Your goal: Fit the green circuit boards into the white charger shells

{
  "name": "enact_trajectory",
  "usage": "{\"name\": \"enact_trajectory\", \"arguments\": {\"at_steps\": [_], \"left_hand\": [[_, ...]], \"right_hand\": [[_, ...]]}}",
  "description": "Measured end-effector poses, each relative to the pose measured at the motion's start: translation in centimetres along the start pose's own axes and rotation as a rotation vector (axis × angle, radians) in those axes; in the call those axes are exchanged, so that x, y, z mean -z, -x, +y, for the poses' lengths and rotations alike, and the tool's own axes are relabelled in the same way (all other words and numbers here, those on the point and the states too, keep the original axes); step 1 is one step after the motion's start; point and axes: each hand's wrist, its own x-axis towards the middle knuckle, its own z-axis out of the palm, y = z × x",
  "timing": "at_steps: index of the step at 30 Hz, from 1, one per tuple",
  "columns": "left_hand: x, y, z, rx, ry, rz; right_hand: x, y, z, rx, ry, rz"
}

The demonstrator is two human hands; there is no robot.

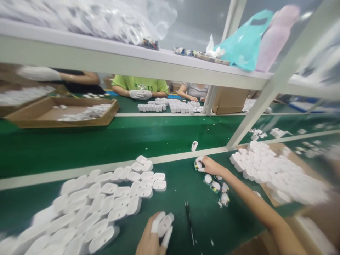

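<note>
While holding a small white oval plastic piece point(165, 226) in the half-curled left hand point(151, 235), could let it slip through the white finger covers point(167, 236) if pinching loosely. Could knock the slim dark tweezers point(188, 214), lying between both hands on the green work surface point(177, 182), by swinging that hand across. Could push over the close-set rows of white rounded plastic housings point(114, 209) to the left by drifting outward. Could drag the loose green circuit boards with round white parts point(215, 186) out of place by lowering the right forearm point(247, 193). With the right hand point(211, 166) pinched closed on another green-edged board point(197, 165), cannot tell whether lifted or only touched, could bend it by pressing hard. Farther off, could nudge the lone white housing point(194, 145), lying just beyond the pale rail point(172, 158), by overreaching
</note>
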Motion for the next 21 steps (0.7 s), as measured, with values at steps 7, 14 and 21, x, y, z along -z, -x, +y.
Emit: {"name": "enact_trajectory", "arguments": {"at_steps": [7,14,21], "left_hand": [[0.7,-0.2,-0.1,0.066,0.158,-0.201],[1.3,-1.2,1.2,0.06,0.17,-0.283],[2.3,-1.3,3.1,-0.03,0.173,-0.15]], "right_hand": [[-0.9,0.9,-2.8,0.093,0.016,0.022],[-1.7,0.2,-3.5,0.063,0.06,0.011],[-2.4,-0.5,-3.1,0.013,0.081,0.047]]}}
